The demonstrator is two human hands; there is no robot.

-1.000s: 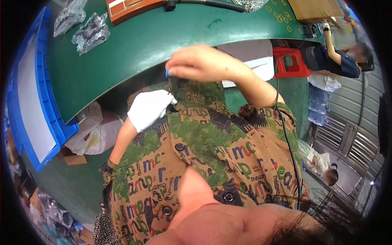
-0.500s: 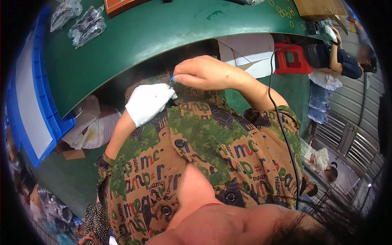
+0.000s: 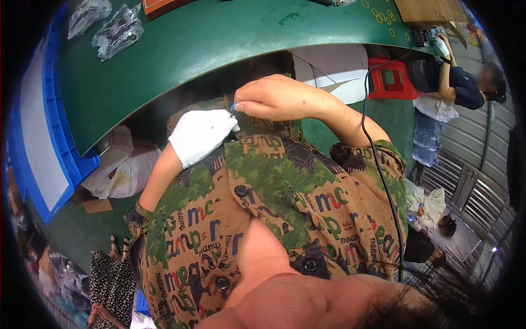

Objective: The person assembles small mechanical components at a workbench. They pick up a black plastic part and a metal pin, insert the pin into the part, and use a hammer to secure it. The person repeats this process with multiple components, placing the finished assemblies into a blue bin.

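Note:
My left hand (image 3: 201, 137) wears a white glove and is closed in front of my patterned shirt, just off the near edge of the green table (image 3: 230, 49). A bit of something dark shows by its fingertips, mostly hidden by the glove. Bare, my right hand (image 3: 268, 97) pinches a small blue piece (image 3: 234, 107) between thumb and forefinger. That piece sits right against the gloved fingertips; whether it joins what the left hand holds I cannot tell.
Clear plastic bags with dark contents (image 3: 118, 33) and yellow rings (image 3: 383, 17) lie on the table. A blue tray (image 3: 57, 126) stands left, a white sack (image 3: 129, 170) below. A black cable (image 3: 378, 159) hangs by my right arm. A co-worker (image 3: 466, 82) and red stool (image 3: 408, 82) are right.
My two hands stay almost in place, with the blue piece still in the right. At the lower left, a person in a spotted garment shows more fully.

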